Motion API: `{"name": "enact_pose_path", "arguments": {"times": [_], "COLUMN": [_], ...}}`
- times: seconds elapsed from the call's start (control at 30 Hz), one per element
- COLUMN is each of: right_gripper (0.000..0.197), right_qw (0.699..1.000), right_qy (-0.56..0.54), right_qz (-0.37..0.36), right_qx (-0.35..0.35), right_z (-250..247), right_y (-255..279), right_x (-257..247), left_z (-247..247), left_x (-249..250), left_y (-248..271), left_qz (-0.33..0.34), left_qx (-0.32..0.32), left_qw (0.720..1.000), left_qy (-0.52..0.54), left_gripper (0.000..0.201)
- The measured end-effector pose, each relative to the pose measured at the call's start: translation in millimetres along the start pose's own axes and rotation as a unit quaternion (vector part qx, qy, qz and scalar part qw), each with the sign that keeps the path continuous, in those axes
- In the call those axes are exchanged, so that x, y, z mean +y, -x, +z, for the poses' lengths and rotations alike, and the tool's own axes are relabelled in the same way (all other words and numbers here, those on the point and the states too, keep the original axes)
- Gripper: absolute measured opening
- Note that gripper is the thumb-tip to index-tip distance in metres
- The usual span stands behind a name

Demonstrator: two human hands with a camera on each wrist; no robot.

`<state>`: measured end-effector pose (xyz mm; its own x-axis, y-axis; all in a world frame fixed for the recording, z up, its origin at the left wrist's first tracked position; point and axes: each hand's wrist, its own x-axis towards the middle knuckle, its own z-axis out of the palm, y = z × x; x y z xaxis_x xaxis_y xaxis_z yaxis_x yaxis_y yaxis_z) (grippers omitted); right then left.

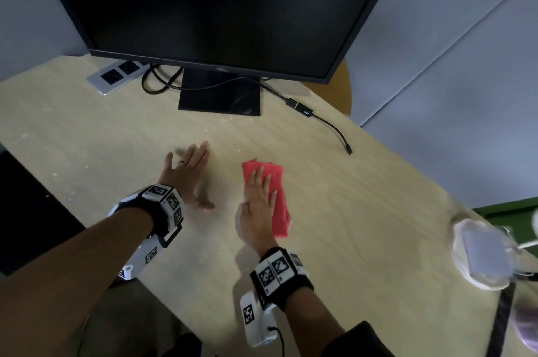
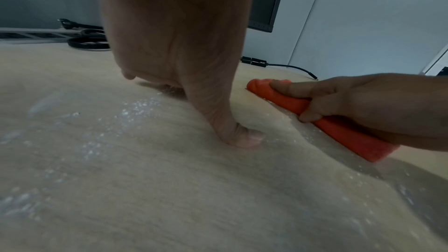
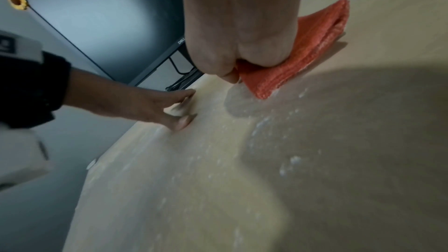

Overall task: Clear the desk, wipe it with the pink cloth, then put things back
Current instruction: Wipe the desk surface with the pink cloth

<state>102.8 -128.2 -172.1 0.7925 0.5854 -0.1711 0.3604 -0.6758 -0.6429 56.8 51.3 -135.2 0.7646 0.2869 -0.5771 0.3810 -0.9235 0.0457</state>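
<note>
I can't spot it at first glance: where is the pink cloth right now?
In the head view the pink cloth lies flat on the desk under the right hand, in front of the monitor and beside the left hand.

Dim, flat room light, no glare. Wrist views are soft and motion-blurred, with broad shadows on the desk point(image 3: 363, 122). Head view's edges bend and smear

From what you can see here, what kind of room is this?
Probably an office workstation: a dark monitor stands on a pale wooden desk, a power strip lies beside it, and grey partition panels stand behind.
</note>
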Motion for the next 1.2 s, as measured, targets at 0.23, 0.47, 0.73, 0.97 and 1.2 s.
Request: {"name": "enact_pose_path", "arguments": {"times": [0.23, 0.47, 0.73, 0.97, 1.2], "right_gripper": [0.053, 0.051, 0.028, 0.061, 0.059], "right_qw": [0.979, 0.960, 0.991, 0.999, 0.995], "right_qy": [-0.155, -0.268, -0.104, -0.041, 0.012], "right_qz": [-0.065, 0.033, 0.040, -0.006, -0.069], "right_qx": [-0.119, -0.078, 0.071, -0.007, -0.071], "right_z": [-9, -91, -90, -25, 3], "right_y": [24, 12, -20, -9, 7], "right_x": [1, 22, 63, 10, -9], "left_z": [0, 34, 60, 62, 64], "left_x": [5, -8, -52, -51, -52], "left_y": [11, 54, 86, 86, 86], "left_qz": [-0.018, -0.006, -0.004, -0.004, -0.004], "left_qx": [0.022, 0.110, 0.026, 0.015, 0.018], "left_qw": [1.000, 0.993, 1.000, 1.000, 1.000], "left_qy": [0.000, 0.032, -0.013, -0.027, -0.024], "left_gripper": [0.132, 0.112, 0.148, 0.147, 0.149]}}
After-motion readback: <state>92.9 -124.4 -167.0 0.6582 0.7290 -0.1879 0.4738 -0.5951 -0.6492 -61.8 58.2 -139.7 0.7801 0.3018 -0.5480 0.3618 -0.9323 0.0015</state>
